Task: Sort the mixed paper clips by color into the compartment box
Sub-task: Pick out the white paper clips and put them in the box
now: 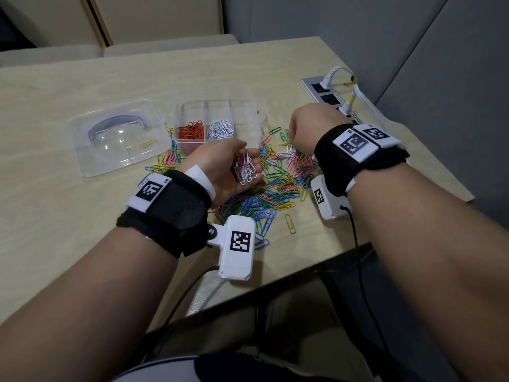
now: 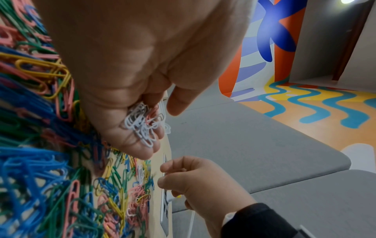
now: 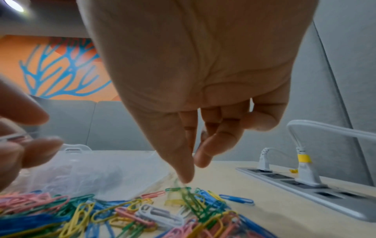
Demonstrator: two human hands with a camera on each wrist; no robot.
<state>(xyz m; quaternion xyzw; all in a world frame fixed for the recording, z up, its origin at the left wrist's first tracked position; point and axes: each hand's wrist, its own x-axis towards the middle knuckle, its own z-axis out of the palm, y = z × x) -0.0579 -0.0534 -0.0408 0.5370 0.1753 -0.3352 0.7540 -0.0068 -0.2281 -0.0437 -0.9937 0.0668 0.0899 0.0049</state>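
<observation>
i was in the middle of picking out the white clips: my left hand (image 1: 220, 164) was cupped around a little bunch of white clips (image 1: 246, 172) just above the mixed pile (image 1: 275, 186) on the table (image 1: 82, 216), and my right hand (image 1: 308, 125) was over the far side of the pile with thumb and finger pinched down at a clip, though i could not tell if it had hold of it. the compartment box (image 1: 217, 128) sat just behind the pile with orange clips (image 1: 191, 130) in one part and white clips in the next. i think the next move needed a careful pinch on one white clip, then a drop into the white part.
</observation>
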